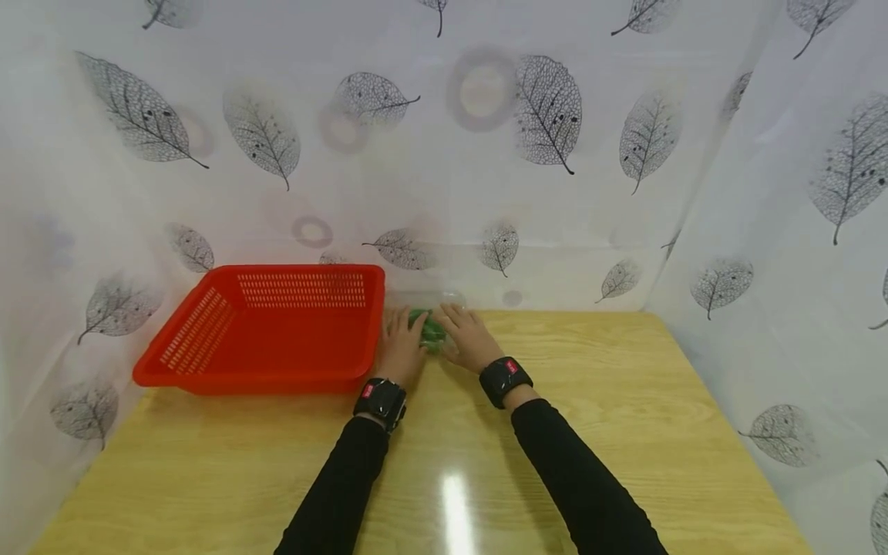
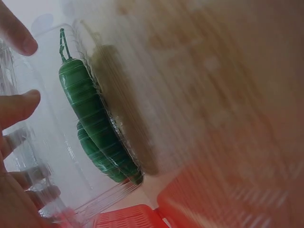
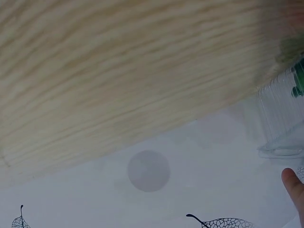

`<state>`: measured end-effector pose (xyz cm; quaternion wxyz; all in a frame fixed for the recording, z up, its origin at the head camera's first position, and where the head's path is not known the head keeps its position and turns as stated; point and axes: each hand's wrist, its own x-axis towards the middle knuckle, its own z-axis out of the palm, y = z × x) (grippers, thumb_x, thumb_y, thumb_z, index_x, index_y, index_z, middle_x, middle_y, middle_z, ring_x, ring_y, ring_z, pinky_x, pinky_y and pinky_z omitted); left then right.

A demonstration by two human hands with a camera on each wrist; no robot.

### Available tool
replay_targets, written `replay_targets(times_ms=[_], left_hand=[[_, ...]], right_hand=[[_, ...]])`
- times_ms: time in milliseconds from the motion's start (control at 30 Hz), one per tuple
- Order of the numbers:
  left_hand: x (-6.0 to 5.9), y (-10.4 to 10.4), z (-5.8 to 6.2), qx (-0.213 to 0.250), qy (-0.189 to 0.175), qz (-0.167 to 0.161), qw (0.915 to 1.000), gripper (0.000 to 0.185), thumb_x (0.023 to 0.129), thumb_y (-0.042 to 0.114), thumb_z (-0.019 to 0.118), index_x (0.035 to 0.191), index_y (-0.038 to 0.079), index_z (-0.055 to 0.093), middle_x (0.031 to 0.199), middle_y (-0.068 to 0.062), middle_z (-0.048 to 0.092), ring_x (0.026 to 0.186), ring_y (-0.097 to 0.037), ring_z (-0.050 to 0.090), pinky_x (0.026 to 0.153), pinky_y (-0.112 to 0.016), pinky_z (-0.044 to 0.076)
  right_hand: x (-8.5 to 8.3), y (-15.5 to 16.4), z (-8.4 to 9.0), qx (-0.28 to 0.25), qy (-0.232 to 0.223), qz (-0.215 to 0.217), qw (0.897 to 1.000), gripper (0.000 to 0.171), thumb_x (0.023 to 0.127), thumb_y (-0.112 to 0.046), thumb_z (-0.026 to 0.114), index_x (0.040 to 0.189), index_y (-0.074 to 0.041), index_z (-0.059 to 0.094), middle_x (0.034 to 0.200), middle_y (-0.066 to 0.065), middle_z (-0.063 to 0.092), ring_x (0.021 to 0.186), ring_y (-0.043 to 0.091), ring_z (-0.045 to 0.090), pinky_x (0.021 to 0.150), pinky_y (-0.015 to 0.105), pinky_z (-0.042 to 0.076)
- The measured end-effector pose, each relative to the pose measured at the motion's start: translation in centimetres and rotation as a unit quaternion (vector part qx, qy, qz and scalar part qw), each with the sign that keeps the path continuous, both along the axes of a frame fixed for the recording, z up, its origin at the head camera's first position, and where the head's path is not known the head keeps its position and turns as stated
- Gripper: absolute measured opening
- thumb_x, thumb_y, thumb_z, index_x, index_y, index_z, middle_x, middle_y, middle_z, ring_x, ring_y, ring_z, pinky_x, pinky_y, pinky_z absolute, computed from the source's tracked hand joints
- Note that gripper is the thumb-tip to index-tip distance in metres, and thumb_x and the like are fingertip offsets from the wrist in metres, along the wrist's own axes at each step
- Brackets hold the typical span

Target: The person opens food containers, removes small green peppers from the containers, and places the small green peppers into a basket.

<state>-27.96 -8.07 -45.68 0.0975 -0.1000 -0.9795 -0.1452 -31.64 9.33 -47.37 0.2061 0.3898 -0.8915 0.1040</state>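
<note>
A clear plastic box (image 2: 52,118) lies at the back of the table, with green vegetables (image 2: 90,107) inside that look like long peppers, one with a thin stem. The left hand (image 1: 402,347) grips the box's left part. In the left wrist view, fingers (image 2: 21,107) show at its edge, some seen through the plastic. The right hand (image 1: 472,339) holds the right part, its fingers reaching toward the far side. In the right wrist view, only one fingertip (image 3: 292,180) shows beside the box's rim (image 3: 282,153). The hands partly hide the green vegetables in the head view.
A red plastic basket (image 1: 305,347) with slotted walls stands close to the left hand. The wooden table (image 1: 590,432) ends at the back against a pale curtain (image 1: 444,193) printed with leaves. More curtain hangs at both sides.
</note>
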Motion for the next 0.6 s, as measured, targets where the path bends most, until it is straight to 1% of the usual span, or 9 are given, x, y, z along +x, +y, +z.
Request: replay_targets(times_ms=[133, 200, 300, 333, 433, 533, 567, 600], left_hand=[[0.1, 0.0, 0.1, -0.028, -0.009, 0.004, 0.9996, 0.064, 0.087, 0.025, 0.066, 0.144, 0.020, 0.038, 0.150, -0.017, 0.032, 0.140, -0.036, 0.027, 0.116, -0.053, 0.007], [0.2, 0.1, 0.1, -0.043, -0.009, 0.002, 0.9990, 0.063, 0.088, 0.024, 0.065, 0.145, 0.021, 0.036, 0.150, -0.016, 0.032, 0.139, -0.037, 0.027, 0.116, -0.054, 0.010], [0.4, 0.3, -0.1, -0.054, 0.001, -0.008, 0.9985, 0.063, 0.088, 0.015, 0.063, 0.144, 0.021, 0.037, 0.149, -0.017, 0.034, 0.138, -0.039, 0.030, 0.114, -0.056, 0.017], [0.4, 0.5, -0.3, -0.057, 0.009, -0.014, 0.9982, 0.063, 0.088, 0.010, 0.063, 0.144, 0.021, 0.037, 0.148, -0.017, 0.036, 0.137, -0.039, 0.031, 0.113, -0.057, 0.019], [0.6, 1.1, -0.6, -0.057, 0.031, -0.033, 0.9974, 0.063, 0.086, 0.001, 0.059, 0.143, 0.020, 0.040, 0.145, -0.015, 0.040, 0.135, -0.039, 0.035, 0.111, -0.057, 0.023], [0.9, 1.6, -0.7, -0.044, 0.042, -0.053, 0.9968, 0.061, 0.087, -0.001, 0.057, 0.142, 0.021, 0.041, 0.144, -0.013, 0.043, 0.133, -0.037, 0.037, 0.112, -0.056, 0.022], [1.0, 1.8, -0.7, -0.038, 0.045, -0.060, 0.9965, 0.061, 0.088, -0.001, 0.057, 0.142, 0.022, 0.041, 0.144, -0.013, 0.043, 0.132, -0.037, 0.038, 0.112, -0.056, 0.022], [1.1, 1.9, -0.6, -0.033, 0.046, -0.068, 0.9961, 0.061, 0.087, -0.001, 0.057, 0.142, 0.023, 0.042, 0.144, -0.013, 0.043, 0.132, -0.036, 0.038, 0.112, -0.057, 0.022]], right_hand=[[-0.1, -0.4, -0.4, 0.005, 0.006, -0.005, 1.000, 0.063, 0.080, -0.023, 0.074, 0.136, -0.010, 0.047, 0.142, 0.019, 0.045, 0.131, 0.038, 0.041, 0.103, 0.054, 0.037], [-0.1, -0.3, -0.6, 0.000, 0.011, -0.004, 1.000, 0.062, 0.080, -0.022, 0.074, 0.135, -0.010, 0.048, 0.141, 0.018, 0.046, 0.131, 0.038, 0.041, 0.104, 0.053, 0.037], [0.0, 0.2, -0.6, -0.021, 0.013, 0.015, 1.000, 0.062, 0.080, -0.020, 0.074, 0.135, -0.010, 0.048, 0.139, 0.020, 0.047, 0.130, 0.039, 0.042, 0.103, 0.053, 0.037], [-0.3, 0.7, -1.2, -0.024, 0.023, 0.018, 0.999, 0.061, 0.083, -0.024, 0.071, 0.138, -0.013, 0.046, 0.141, 0.018, 0.045, 0.133, 0.036, 0.040, 0.106, 0.051, 0.036], [0.1, 1.8, -1.4, -0.038, 0.027, 0.027, 0.999, 0.061, 0.084, -0.023, 0.070, 0.138, -0.013, 0.045, 0.141, 0.018, 0.046, 0.132, 0.037, 0.040, 0.105, 0.051, 0.036], [0.6, 2.9, -1.2, -0.035, 0.042, 0.021, 0.998, 0.063, 0.080, -0.024, 0.074, 0.135, -0.012, 0.049, 0.138, 0.018, 0.049, 0.130, 0.036, 0.044, 0.101, 0.050, 0.040], [1.2, 3.1, -0.6, -0.032, 0.039, 0.019, 0.999, 0.063, 0.076, -0.020, 0.077, 0.132, -0.009, 0.052, 0.134, 0.020, 0.052, 0.126, 0.039, 0.047, 0.098, 0.052, 0.042], [1.4, 3.4, -0.5, -0.023, 0.042, 0.012, 0.999, 0.064, 0.074, -0.021, 0.079, 0.131, -0.009, 0.053, 0.133, 0.021, 0.053, 0.126, 0.039, 0.048, 0.098, 0.052, 0.043]])
